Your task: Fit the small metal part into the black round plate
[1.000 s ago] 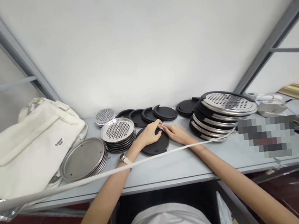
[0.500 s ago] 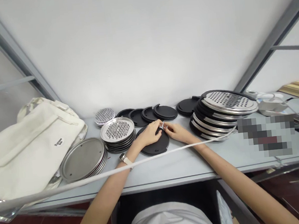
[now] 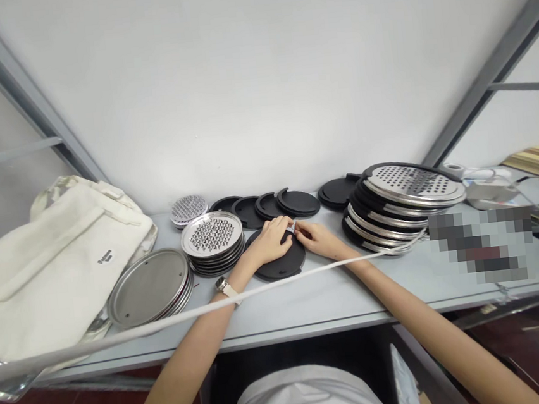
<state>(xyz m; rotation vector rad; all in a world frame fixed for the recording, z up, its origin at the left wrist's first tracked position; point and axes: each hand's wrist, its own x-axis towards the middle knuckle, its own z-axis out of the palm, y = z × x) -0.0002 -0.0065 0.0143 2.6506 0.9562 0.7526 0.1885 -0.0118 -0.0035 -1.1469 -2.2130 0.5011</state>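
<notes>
A black round disc lies flat on the table in front of me. Over its upper left part lies my left hand, with bent fingers holding the disc near its far edge. My right hand pinches at a small pale piece at that same edge, close to the left fingertips; what it is cannot be made out. Just left of the disc stands a stack of round metal grater plates. Several more black discs lie behind my hands.
To the right rises a tall stack of black discs and metal plates. Plain metal discs are piled at left, beside a cream bag. A white cable crosses low over my forearms. The table meets a white wall.
My hands stay at the disc's far edge with only slight finger movement. The pale piece between them shows a little more. Everything else keeps its place.
</notes>
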